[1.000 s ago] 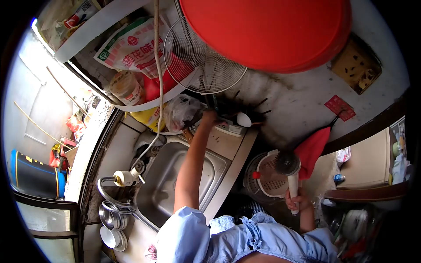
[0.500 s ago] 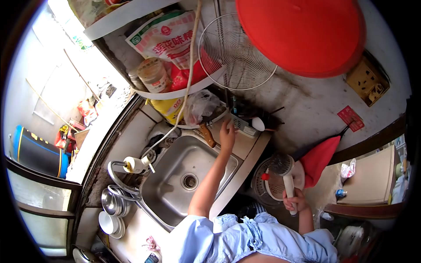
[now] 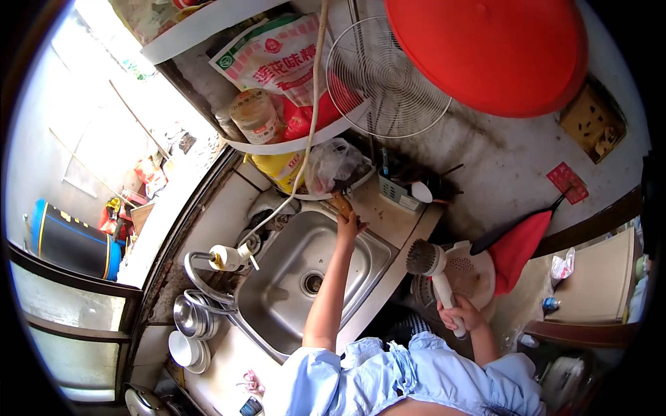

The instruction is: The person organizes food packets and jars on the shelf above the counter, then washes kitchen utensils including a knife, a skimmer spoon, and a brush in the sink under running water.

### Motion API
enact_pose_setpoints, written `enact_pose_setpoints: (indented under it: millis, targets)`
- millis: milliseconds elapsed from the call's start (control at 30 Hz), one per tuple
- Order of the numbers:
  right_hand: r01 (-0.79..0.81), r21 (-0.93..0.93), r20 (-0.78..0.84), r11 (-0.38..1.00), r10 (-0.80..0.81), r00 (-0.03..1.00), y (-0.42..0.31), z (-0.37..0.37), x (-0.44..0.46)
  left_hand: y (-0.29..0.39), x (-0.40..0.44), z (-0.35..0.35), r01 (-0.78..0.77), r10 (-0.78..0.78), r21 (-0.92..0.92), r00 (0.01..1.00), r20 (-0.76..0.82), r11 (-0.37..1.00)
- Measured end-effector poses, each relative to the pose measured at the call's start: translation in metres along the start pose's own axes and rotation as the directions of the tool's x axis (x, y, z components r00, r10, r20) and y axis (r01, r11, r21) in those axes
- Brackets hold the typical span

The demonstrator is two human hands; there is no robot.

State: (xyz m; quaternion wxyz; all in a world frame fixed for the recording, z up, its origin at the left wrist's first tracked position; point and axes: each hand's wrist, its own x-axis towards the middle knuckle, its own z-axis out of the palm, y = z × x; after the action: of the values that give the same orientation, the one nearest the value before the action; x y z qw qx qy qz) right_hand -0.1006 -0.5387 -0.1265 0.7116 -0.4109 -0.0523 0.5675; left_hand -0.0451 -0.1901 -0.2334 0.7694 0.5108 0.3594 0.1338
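Right of the sink (image 3: 277,277), the right hand (image 3: 463,315) wraps a white-handled scrub brush (image 3: 440,283), probably light and rigid, best gripped mid-handle. Beyond the basin, the left hand (image 3: 349,225) meets a stiff-looking wooden handle (image 3: 341,204); I cannot tell whether it grips.

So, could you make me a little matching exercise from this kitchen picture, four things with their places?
1. brush-headed tool
2. left hand
3. drain
4. wire strainer

A. bottom of the sink
B. near the large red round thing
C. in the right hand
D. at the brown handle

Pairs: 1-C, 2-D, 3-A, 4-B
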Motion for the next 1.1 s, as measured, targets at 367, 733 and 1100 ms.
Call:
enact_pose_setpoints:
  millis: [367, 733, 1100]
  targets:
    - [0.012, -0.357, -0.408, 0.934, -0.167, 0.898, 0.012, -0.013, 0.08, -0.009, 0.007, -0.001, 0.057, -0.025, -0.161, 0.981, 0.191, 0.985]
    - [0.019, -0.658, -0.235, 0.753, -0.229, 0.945, 0.001, -0.064, 0.167, 0.019, -0.035, -0.015, 0.117, -0.095, -0.191, 0.988, 0.12, 0.975]
    - [-0.166, -0.939, 0.054, -0.302, -0.605, 0.795, -0.008, -0.06, 0.208, 0.006, -0.056, -0.024, 0.114, -0.116, 0.028, 0.988, 0.102, 0.993]
